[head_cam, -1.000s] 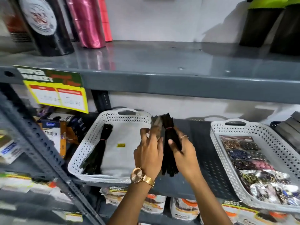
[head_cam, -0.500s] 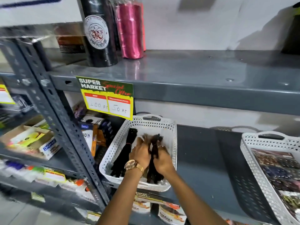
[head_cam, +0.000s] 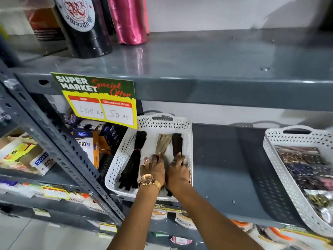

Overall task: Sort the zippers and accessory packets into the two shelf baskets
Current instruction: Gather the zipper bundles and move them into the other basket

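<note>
A white perforated basket (head_cam: 189,141) stands on the grey shelf (head_cam: 225,168). In it lie three zipper bundles: a black one (head_cam: 134,159) at the left, a beige one (head_cam: 163,142) in the middle, a dark brown one (head_cam: 177,144) at the right. My left hand (head_cam: 153,168), with a gold watch, rests on the lower end of the beige bundle. My right hand (head_cam: 177,168) presses on the lower end of the dark brown bundle. A second white basket (head_cam: 270,147) at the right holds several shiny accessory packets (head_cam: 306,166).
A "Super Market Special Offer" price sign (head_cam: 100,100) hangs from the upper shelf edge. Boxes (head_cam: 88,141) stand left of the zipper basket. A slotted steel upright (head_cam: 59,141) runs diagonally at the left. Black and pink rolls (head_cam: 126,18) stand on the upper shelf.
Both hands carried the beige and dark brown bundles from above the shelf into the left basket and now lay them flat, side by side. The view has shifted left.
</note>
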The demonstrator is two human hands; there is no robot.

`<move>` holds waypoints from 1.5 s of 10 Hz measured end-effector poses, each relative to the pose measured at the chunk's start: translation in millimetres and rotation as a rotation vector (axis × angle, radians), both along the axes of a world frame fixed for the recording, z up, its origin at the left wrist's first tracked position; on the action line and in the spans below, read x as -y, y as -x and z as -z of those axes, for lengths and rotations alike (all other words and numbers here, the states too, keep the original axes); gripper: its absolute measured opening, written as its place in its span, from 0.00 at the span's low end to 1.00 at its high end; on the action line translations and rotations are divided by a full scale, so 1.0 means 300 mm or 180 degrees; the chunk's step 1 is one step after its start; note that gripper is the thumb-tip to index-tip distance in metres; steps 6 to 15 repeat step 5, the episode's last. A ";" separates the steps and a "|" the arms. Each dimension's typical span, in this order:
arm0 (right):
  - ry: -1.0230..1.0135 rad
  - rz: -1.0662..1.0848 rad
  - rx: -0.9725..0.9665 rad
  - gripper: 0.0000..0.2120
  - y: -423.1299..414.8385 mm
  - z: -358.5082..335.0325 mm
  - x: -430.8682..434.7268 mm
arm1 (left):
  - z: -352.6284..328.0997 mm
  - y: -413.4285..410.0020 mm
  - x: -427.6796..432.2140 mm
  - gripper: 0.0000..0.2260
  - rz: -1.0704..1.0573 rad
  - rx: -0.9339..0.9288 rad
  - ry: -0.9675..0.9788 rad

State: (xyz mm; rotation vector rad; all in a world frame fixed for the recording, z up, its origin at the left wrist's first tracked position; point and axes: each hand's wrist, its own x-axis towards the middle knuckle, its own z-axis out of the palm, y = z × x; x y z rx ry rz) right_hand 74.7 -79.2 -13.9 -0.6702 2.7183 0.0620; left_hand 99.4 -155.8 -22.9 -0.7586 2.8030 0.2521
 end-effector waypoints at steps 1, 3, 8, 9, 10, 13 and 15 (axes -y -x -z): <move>-0.0309 -0.0131 -0.0163 0.35 0.011 0.030 0.015 | 0.006 -0.001 -0.005 0.24 -0.0012 0.0046 0.0162; -0.0824 -0.0521 -0.0414 0.37 0.046 0.035 0.035 | -0.004 0.006 -0.011 0.25 -0.0119 0.0069 0.0061; 0.0341 -0.0329 -0.0430 0.22 -0.038 -0.160 -0.077 | -0.080 -0.056 -0.037 0.30 0.0060 -0.0333 -0.0152; 0.0341 -0.0329 -0.0430 0.22 -0.038 -0.160 -0.077 | -0.080 -0.056 -0.037 0.30 0.0060 -0.0333 -0.0152; 0.0341 -0.0329 -0.0430 0.22 -0.038 -0.160 -0.077 | -0.080 -0.056 -0.037 0.30 0.0060 -0.0333 -0.0152; 0.0341 -0.0329 -0.0430 0.22 -0.038 -0.160 -0.077 | -0.080 -0.056 -0.037 0.30 0.0060 -0.0333 -0.0152; 0.0341 -0.0329 -0.0430 0.22 -0.038 -0.160 -0.077 | -0.080 -0.056 -0.037 0.30 0.0060 -0.0333 -0.0152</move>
